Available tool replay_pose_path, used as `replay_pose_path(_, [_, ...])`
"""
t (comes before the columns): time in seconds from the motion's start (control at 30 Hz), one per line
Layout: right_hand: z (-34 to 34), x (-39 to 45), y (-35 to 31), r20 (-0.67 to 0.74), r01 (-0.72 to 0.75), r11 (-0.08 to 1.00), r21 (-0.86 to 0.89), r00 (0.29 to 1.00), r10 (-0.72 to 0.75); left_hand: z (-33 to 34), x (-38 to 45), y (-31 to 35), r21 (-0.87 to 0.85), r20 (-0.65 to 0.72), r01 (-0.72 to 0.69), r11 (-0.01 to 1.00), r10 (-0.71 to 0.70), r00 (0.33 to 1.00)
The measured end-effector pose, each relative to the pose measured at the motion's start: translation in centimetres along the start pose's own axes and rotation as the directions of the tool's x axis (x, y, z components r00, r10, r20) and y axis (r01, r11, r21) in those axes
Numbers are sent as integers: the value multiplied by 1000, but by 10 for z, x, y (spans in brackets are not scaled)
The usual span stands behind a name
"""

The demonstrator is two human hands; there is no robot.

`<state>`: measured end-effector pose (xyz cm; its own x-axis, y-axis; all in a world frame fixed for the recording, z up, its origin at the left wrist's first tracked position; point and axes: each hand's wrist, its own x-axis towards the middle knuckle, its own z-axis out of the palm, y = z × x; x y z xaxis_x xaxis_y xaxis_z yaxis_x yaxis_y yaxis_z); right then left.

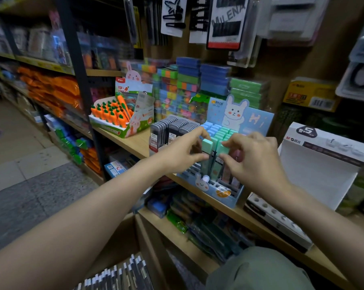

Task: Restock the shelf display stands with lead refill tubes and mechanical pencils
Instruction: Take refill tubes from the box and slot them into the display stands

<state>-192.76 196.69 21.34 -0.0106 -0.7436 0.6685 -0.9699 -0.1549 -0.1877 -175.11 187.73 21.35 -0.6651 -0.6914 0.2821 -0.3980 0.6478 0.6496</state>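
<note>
While our two hands meet at centre frame, we hold mint-capped lead refill tubes (207,155) upright, long axis vertical, caps up, lower ends down among the slots of the blue bunny display stand (218,192). Our left hand (182,152) pinches the left tube between thumb and curled fingers; our right hand (253,159) pinches the neighbouring tube (220,158) the same way, the two hands close together but not touching. Behind them the stand's rear rows hold blue and green caps, under a backboard with a white rabbit and the word "Hi". Just left stands a box of grey lead cases (172,130), labels too small to read. Further left, a carton of carrot-shaped pens (112,114) sits on the wooden shelf (135,143). At right, a white box (323,162) shows "M&G" and a large "5". Upper centre, a hairpin card (228,21) reads "MILENA". At bottom centre, a box of mechanical pencils (122,277) lies with tips pointing up-frame.
</note>
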Motion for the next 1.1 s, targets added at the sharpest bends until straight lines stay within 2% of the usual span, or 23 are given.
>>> replay_pose_path(0.17, [3, -3, -1, -44, 18, 995, -97, 999, -22, 12, -5, -3, 150, -156, -81, 985, 104, 982])
replay_pose_path(0.3, [5, -8, -1, -103, 6, 995, -103, 995, -17, 28, -11, -3, 393, -296, -197, 898, 326, 898])
replay_pose_path(0.37, [7, -11, -3, -110, 3, 995, -95, 994, -14, 34, -12, -5, 449, -376, -153, 880, 342, 861])
replay_pose_path(0.43, [10, -13, -4, -108, 9, 995, -103, 994, -20, 37, -12, -6, 395, -408, -125, 910, 296, 863])
replay_pose_path(0.73, [6, -14, -1, -29, 34, 994, -102, 999, -37, 30, -13, -4, 329, -333, -140, 934, 254, 908])
replay_pose_path(0.93, [-1, -24, 6, 91, 8, 997, -81, 996, -1, 32, -25, 1, 404, -212, -160, 901, 262, 941])
replay_pose_path(1.03, [-9, -26, 10, 104, -7, 997, 82, 995, -2, 31, -23, 5, 394, -195, -174, 902, 267, 944])
replay_pose_path(1.1, [-16, -28, 17, 55, -16, 985, 171, 998, 7, 30, -21, 10, 373, -175, -196, 907, 276, 945])
